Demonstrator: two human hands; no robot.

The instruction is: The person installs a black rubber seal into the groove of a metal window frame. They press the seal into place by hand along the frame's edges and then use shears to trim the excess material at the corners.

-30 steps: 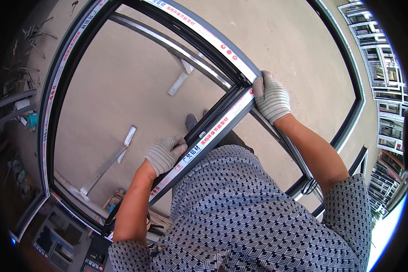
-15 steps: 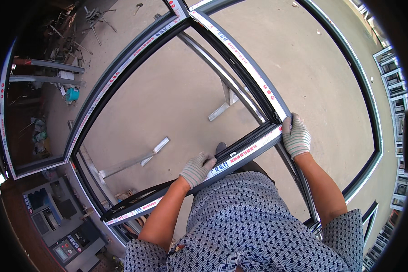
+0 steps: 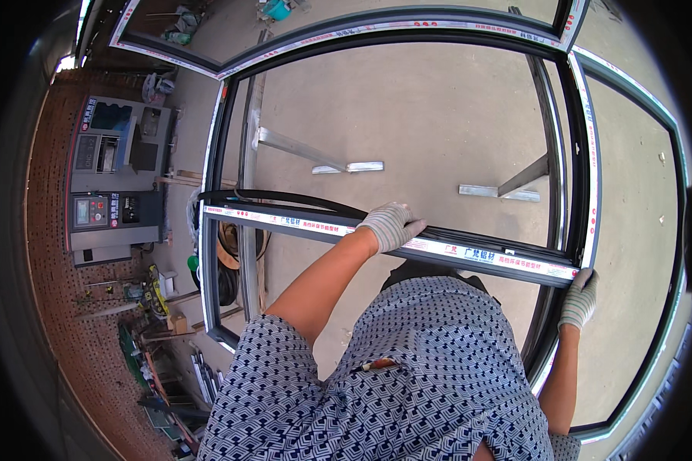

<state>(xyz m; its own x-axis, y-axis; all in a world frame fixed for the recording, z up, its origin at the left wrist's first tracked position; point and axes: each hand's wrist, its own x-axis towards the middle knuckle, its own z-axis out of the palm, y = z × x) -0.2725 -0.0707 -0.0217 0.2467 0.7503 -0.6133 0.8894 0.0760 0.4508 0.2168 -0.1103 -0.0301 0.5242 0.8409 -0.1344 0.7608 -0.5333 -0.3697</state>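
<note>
Across in front of me lies the near rail of a dark metal window frame [image 3: 307, 224], covered with printed white protective film. My left hand [image 3: 392, 227], in a pale striped knit glove, is closed over this rail, fingers pressed together on a black rubber seal strip [image 3: 300, 200]. Left of that hand the strip bows loosely above the rail; to its right a dark line runs along the rail's inner edge. My right hand [image 3: 579, 301], gloved alike, grips the frame's near right corner, its fingertips partly hidden.
Metal support stands [image 3: 346, 167] are under the frame. Further frame sections adjoin at the far side and right. At left, a grey machine with a control panel [image 3: 115, 211] stands by a brick wall [image 3: 50, 230]. Coiled black material [image 3: 227, 280] and metal offcuts [image 3: 205, 376] lie nearer.
My view has turned left, bringing the machine and wall further in. My left hand has shifted leftward along the rail, at the strip. My right hand stays at the corner, now lower on it.
</note>
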